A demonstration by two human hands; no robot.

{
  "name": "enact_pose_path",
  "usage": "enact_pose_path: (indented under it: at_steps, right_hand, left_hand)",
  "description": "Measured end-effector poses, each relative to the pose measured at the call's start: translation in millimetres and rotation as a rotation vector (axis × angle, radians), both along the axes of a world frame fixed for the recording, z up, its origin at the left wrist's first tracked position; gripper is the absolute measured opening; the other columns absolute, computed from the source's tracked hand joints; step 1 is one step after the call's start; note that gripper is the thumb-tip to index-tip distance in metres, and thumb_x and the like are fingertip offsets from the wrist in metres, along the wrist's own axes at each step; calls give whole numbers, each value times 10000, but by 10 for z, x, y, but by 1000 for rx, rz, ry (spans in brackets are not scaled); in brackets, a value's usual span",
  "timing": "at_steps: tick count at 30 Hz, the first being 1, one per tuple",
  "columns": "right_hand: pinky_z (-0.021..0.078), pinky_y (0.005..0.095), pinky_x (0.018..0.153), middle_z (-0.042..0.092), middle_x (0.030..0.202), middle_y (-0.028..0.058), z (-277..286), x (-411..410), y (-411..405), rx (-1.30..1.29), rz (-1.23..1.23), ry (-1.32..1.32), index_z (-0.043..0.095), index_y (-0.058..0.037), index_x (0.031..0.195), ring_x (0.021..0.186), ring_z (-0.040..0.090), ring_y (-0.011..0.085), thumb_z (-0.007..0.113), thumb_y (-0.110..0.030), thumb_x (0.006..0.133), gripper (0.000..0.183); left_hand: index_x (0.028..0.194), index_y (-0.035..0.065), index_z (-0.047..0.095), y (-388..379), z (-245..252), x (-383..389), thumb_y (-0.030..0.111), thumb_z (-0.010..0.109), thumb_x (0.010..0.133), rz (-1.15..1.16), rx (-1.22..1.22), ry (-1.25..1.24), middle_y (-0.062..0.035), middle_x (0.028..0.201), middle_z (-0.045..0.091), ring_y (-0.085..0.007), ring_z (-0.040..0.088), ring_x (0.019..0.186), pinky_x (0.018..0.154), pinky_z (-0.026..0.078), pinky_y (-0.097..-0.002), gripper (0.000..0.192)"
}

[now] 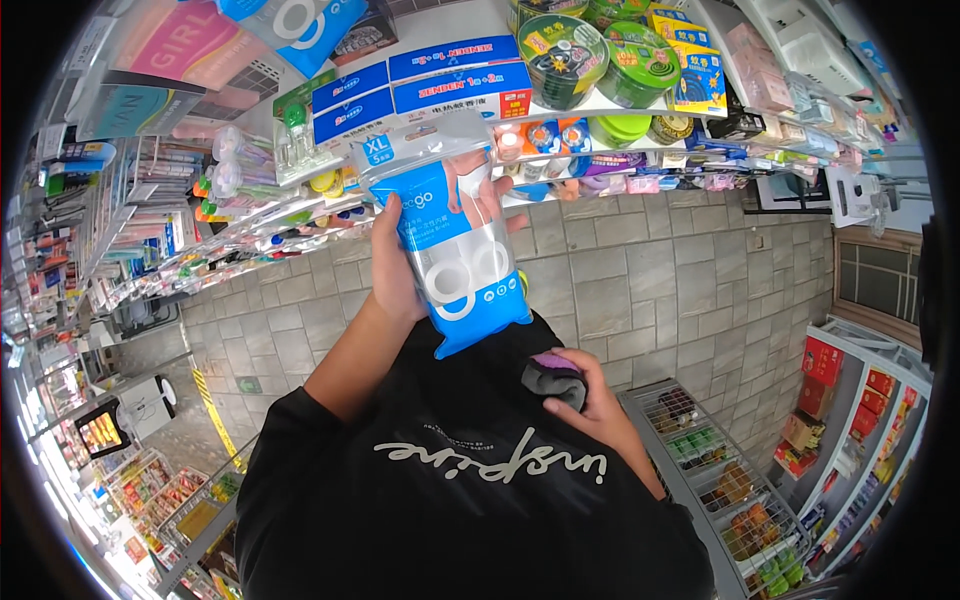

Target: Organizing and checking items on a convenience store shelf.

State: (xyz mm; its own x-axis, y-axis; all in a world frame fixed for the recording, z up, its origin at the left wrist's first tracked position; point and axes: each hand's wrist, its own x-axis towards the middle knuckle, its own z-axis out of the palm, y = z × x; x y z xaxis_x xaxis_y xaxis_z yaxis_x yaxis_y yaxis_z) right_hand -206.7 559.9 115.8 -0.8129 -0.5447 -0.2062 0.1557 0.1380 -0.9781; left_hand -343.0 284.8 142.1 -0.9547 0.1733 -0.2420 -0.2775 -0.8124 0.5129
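My left hand (395, 266) holds up a blue-and-clear soft plastic pack (469, 274), apparently of disposable underwear. Its thumb lies along one edge, and fingertips show past the opposite edge. White printing covers the pack, and a hang hole pierces its top flap. Lower down, in front of my black shirt (480, 510), a folded grey-and-purple cloth (556, 382) is gripped in my right hand (596, 397). Just beyond the pack, blue-and-white boxes (461, 82) are stacked on a white store shelf (450, 15).
Round green mosquito-coil tubs (562, 60) and yellow-and-blue packets (694, 75) share the shelf. A similar blue pack (292, 30) lies at its upper left. Grey floor tiles (637, 277) lie below. Wire-topped bins (720, 480) of goods stand at lower right, beside a shelf rack (862, 337).
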Motion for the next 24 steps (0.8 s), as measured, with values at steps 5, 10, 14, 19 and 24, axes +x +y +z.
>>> enact_pose_path:
  at_steps: [5, 10, 14, 19, 24]
  right_hand:
    - [431, 381, 1086, 547, 1387, 165, -120, -418, -24, 70, -604, 166, 444, 17, 1430, 1248, 554, 236, 567, -153, 1066, 420]
    - [400, 442, 1058, 587, 1251, 171, 529, -1106, -307, 196, -444, 798, 586, -13, 1378, 1177, 507, 320, 611, -216, 1004, 426]
    - [443, 422, 974, 608, 1204, 106, 666, -1197, -642, 138, -324, 967, 707, -90, 1227, 1097, 554, 315, 748, -149, 870, 364]
    - [494, 369, 902, 615, 1153, 85, 365, -1412, -484, -10, -239, 869, 755, -99, 1098, 1035, 617, 247, 768, -104, 852, 246]
    - [522, 366, 840, 622, 1104, 85, 44, -1404, -95, 20, -265, 741, 735, -84, 1089, 986, 647, 272, 787, -114, 837, 259]
  left_hand:
    - [1621, 32, 236, 158, -67, 123, 771, 374, 959, -85, 30, 55, -249, 1560, 445, -457, 532, 1359, 1141, 436, -587, 1002]
    - [1607, 20, 285, 178, -45, 365, 696, 371, 1034, -420, -303, 125, -182, 1553, 469, -339, 554, 1358, 1131, 455, -459, 891]
    - [1551, 2, 385, 188, -100, 523, 452, 500, 1086, -459, -699, 53, -126, 1504, 518, -231, 554, 1331, 1139, 438, -392, 656]
    - [1528, -5, 400, 227, -93, 572, 253, 585, 1051, -518, -743, -104, -126, 1393, 598, -215, 572, 1290, 1122, 441, -372, 573]
    - [1451, -17, 480, 340, -157, 583, 234, 647, 1022, -534, -391, 21, -168, 1288, 663, -301, 661, 1205, 1061, 511, -434, 525]
